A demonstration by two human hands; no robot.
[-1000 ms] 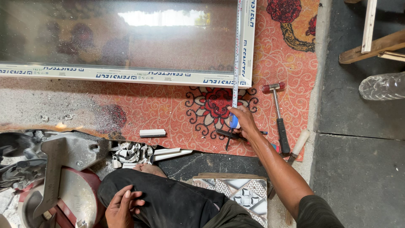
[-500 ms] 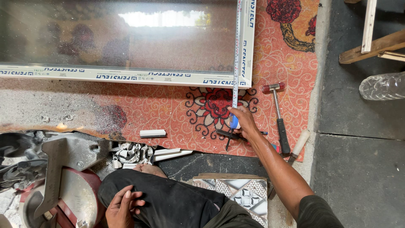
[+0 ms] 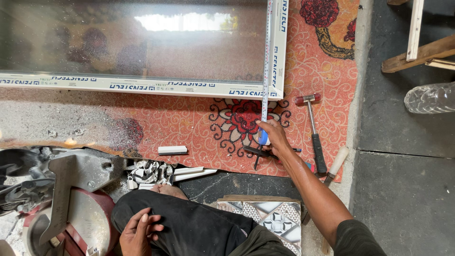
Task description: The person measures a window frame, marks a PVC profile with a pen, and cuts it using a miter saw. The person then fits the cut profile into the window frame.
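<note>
On the red patterned carpet [image 3: 189, 128], just below the corner of the white window frame [image 3: 142, 84], the right hand [image 3: 273, 135] holds a blue tape measure case [image 3: 263, 138]. The fingers are curled around the case. The tape [image 3: 266, 57] runs straight up from the hand, over the bottom corner of the frame and along its right side, up to the top of the view.

Just below the window frame's corner, under the right hand, lies a dark tool [image 3: 258, 154]. To the right of the frame's corner lies a hammer [image 3: 313, 130] with a red head and a black grip. A small white block [image 3: 172, 150] lies on the carpet well below the frame.

The left hand [image 3: 137, 232] is far below the frame, resting flat on the person's dark trouser leg [image 3: 199, 227]. It is loose and holds nothing. A saw machine [image 3: 57, 199] sits far below the frame's left part, near the left hand. A clear plastic bottle [image 3: 429, 98] lies well to the right of the frame.
</note>
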